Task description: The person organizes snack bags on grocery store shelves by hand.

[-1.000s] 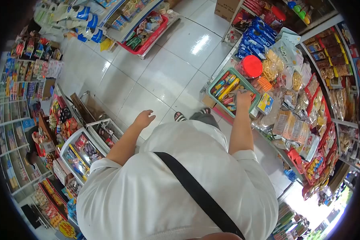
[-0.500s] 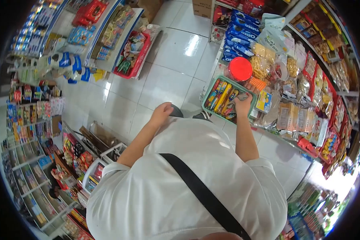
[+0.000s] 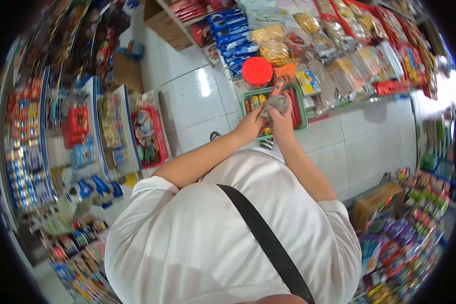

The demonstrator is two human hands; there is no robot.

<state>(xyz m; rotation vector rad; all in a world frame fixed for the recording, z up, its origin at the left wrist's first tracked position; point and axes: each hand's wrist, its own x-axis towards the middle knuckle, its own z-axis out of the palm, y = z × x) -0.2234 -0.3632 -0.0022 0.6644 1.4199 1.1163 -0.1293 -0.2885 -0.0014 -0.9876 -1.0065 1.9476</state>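
Both hands are together over a green basket (image 3: 303,104) of colourful wrapped sticks. My right hand (image 3: 280,117) is closed on a crumpled grey cloth (image 3: 277,104). Close beside it, my left hand (image 3: 252,123) has its fingers pressed together near the cloth; whatever it grips is hidden. An orange-red wrapped stick (image 3: 277,87) stands out above the cloth. Just beyond the basket is a jar with a red lid (image 3: 257,71). Blue packets (image 3: 233,38) lie behind the jar.
Bagged snacks (image 3: 273,50) and clear packs (image 3: 347,73) cover the display table at the upper right. A red tray (image 3: 159,134) of packets stands on the left by the shelves (image 3: 96,126). Tiled floor (image 3: 190,96) shows between them. A cardboard box (image 3: 377,202) is at the right.
The view has turned to the right. My left hand has come over the basket to meet my right hand. The orange-red stick now rises beside the cloth.
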